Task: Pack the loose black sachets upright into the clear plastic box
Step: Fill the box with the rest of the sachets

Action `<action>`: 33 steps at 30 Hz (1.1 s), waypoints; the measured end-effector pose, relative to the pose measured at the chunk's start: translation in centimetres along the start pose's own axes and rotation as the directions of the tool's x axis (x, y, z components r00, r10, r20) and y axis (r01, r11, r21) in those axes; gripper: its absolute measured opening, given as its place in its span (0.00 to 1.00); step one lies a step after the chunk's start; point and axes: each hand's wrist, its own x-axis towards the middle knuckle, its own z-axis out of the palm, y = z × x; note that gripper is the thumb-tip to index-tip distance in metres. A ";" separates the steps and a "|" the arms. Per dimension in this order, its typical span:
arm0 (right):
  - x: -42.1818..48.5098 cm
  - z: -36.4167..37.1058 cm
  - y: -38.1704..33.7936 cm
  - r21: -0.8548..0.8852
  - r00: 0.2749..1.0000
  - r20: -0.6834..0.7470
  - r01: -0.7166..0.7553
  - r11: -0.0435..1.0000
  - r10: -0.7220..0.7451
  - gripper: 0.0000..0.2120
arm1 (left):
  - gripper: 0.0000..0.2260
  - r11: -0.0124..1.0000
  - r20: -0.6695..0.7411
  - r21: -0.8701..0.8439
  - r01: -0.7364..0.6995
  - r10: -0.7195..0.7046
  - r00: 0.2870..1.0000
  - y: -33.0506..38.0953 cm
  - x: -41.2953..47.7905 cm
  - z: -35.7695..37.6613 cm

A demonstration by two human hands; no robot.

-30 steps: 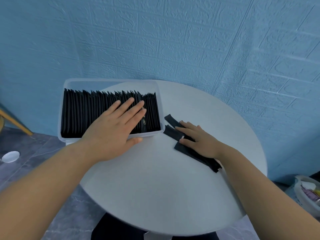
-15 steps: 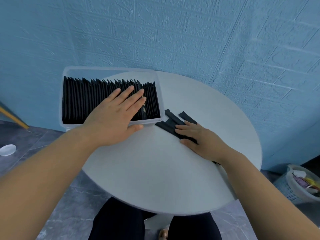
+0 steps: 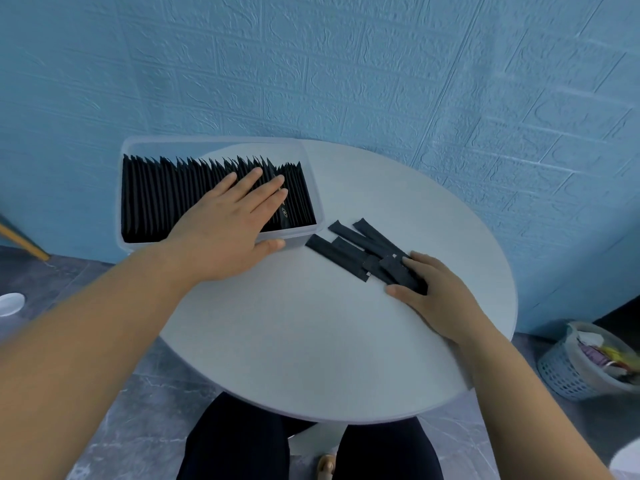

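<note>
- Our left hand (image 3: 225, 230), fingers straight, presses the boxed row (image 3: 166, 199); release could topple it.
- Right hand (image 3: 440, 299) covers loose sachets (image 3: 332, 252), grip unclear; they may scatter.

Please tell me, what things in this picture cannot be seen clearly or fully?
- Head view: the left hand covers part of the upright sachets in the clear plastic box, so their count is unknown.
- The right hand hides the near ends of the loose sachets; grip or mere touch is unclear.
- Basket contents: too small, at the right edge.
</note>
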 end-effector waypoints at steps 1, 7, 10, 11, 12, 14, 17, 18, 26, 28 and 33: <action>0.2 0.3 -0.1 0.015 0.999 -0.037 0.014 1.000 -0.013 0.24 | 0.35 1.000 0.022 0.021 0.001 -0.002 1.000 0.1 0.1 0.0; 1.2 0.1 -1.4 -0.039 0.994 -0.105 0.032 0.999 -0.036 0.10 | 0.31 1.000 0.064 -0.014 -0.011 0.011 0.998 1.5 1.0 -0.7; 1.3 -0.5 -1.8 -0.019 0.995 -0.096 -0.010 1.000 0.009 0.11 | 0.36 0.999 0.009 -0.036 -0.029 0.030 1.000 2.2 0.9 -0.6; 1.4 -0.8 -1.8 0.002 0.995 -0.092 -0.030 1.000 0.031 0.13 | 0.38 0.998 -0.007 -0.047 -0.036 0.036 0.999 2.3 0.8 -0.5; 1.4 -1.1 -1.7 0.026 0.995 -0.089 -0.052 0.998 0.054 0.14 | 0.40 0.997 -0.019 -0.061 -0.043 0.042 0.999 2.3 0.7 -0.5; 1.2 -1.9 -1.4 0.063 0.992 -0.092 -0.080 0.995 0.085 0.15 | 0.40 0.997 -0.033 -0.062 -0.050 0.048 0.998 2.2 0.6 -0.7; 0.9 -2.9 -1.6 0.215 0.985 -0.133 -0.082 0.973 0.113 0.12 | 0.38 0.998 -0.049 -0.041 -0.043 0.041 0.998 2.2 0.7 -0.3; 0.8 -3.2 -2.0 0.310 0.980 -0.154 -0.075 0.948 0.128 0.11 | 0.37 0.999 -0.048 -0.027 -0.042 0.041 0.998 2.2 0.7 -0.2; 3.2 -2.9 -9.6 0.749 0.964 -0.246 0.126 0.651 0.096 0.05 | 0.34 0.999 -0.086 0.020 -0.042 0.043 0.995 2.2 0.8 0.2; 4.3 -2.5 -11.7 0.661 0.947 -0.319 0.203 0.722 0.026 0.05 | 0.34 0.999 -0.099 0.034 -0.034 0.038 0.994 2.1 0.8 0.4; 6.2 -1.1 -14.3 0.427 0.925 -0.366 0.260 0.866 -0.098 0.05 | 0.30 0.998 -0.182 0.037 -0.058 0.064 0.981 1.9 0.8 1.0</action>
